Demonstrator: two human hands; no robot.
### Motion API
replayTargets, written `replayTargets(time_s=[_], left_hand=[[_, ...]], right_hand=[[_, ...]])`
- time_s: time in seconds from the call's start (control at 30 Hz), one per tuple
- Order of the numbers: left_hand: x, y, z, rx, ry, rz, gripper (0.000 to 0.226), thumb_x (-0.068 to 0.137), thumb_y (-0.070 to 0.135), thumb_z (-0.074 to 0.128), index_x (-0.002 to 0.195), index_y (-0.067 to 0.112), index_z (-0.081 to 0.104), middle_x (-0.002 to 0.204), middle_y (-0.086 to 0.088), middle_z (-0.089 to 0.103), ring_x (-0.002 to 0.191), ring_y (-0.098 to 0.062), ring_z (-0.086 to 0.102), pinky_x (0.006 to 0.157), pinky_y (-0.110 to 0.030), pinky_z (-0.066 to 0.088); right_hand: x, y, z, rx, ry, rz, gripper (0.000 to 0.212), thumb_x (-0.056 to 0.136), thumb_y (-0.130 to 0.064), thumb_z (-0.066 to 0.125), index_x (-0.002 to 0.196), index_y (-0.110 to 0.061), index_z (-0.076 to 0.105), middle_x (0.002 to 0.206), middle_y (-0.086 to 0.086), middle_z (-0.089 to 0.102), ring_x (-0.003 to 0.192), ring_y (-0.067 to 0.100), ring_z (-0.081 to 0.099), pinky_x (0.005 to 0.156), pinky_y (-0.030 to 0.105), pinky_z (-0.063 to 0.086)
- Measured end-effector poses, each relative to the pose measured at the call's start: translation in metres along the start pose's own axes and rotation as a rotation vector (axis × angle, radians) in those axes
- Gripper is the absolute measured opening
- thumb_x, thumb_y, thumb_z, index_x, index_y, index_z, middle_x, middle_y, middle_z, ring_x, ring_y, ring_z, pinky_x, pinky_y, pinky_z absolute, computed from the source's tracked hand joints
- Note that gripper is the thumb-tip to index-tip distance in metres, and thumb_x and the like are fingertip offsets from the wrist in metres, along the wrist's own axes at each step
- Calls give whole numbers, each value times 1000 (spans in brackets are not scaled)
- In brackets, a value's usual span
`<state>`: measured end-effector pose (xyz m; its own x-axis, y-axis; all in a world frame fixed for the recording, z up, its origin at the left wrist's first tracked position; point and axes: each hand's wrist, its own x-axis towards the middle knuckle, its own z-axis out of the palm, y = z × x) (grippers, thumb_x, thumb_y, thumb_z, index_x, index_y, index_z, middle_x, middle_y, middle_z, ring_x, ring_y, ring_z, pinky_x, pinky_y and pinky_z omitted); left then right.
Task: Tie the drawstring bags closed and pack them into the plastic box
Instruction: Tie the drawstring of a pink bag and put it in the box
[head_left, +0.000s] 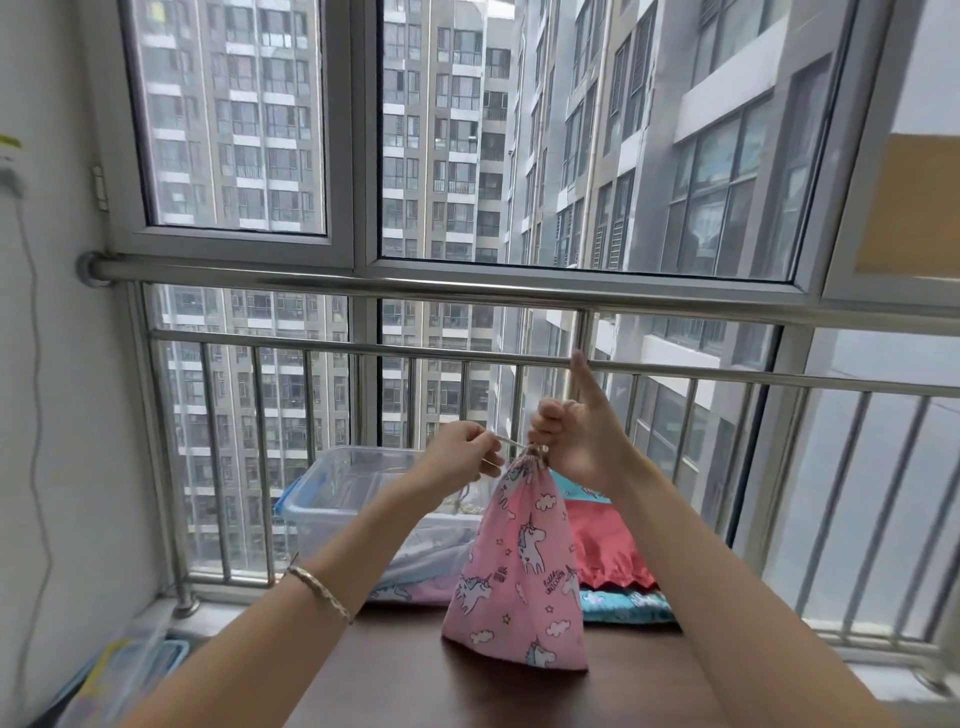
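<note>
Both hands meet atop the pink bag (519, 561) mid-frame: my left hand (460, 452) pinches the drawstring (511, 443), my right hand (579, 441) grips the neck.

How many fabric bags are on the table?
4: pink bag upright, centre; red bag behind it; teal bag under the red; pale bag left, beside the plastic box. More may be hidden.
</note>
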<state>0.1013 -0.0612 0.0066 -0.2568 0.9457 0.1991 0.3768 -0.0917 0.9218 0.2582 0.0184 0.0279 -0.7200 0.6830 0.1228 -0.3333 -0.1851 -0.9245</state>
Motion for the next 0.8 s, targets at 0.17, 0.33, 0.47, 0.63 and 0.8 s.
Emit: replayTargets(time_s=[0.17,0.33,0.47,0.63,0.8], left_hand=[[-1,-5,-2,85,4,67,18,97,18,50,86,14,64,87,-5,64,69,-12,54,56,-16,40],[-2,-9,-7,284,14,168,20,94,24,57,92,11,71,75,5,60,55,-4,39,59,-23,37],[-4,-14,-3,363,49,238,21,92,26,60,95,11,75,64,-5,65,46,-13,39,47,-25,34],[-8,-1,8,326,125,363,15,89,19,64,100,12,74,80,2,73,67,-10,69,70,-26,58],[-3,8,19,195,82,429,19,85,7,68,103,7,73,92,-4,74,80,-10,70,78,-21,56]], right_hand=[[6,10,-14,133,163,92,33,91,-37,25,72,-14,39,63,2,30,58,16,31,60,29,27],[2,18,-27,-183,326,195,39,104,-23,30,106,4,59,60,1,45,54,13,41,63,28,37],[-3,16,-33,-601,344,292,26,97,-18,55,102,6,61,58,0,49,47,10,41,48,20,40],[-16,4,-10,-1196,154,431,20,95,-13,53,75,-7,51,62,-1,45,41,5,37,39,15,32],[-18,3,1,-1009,-78,368,16,89,-8,43,93,-2,57,64,-2,40,48,7,32,49,18,28]])
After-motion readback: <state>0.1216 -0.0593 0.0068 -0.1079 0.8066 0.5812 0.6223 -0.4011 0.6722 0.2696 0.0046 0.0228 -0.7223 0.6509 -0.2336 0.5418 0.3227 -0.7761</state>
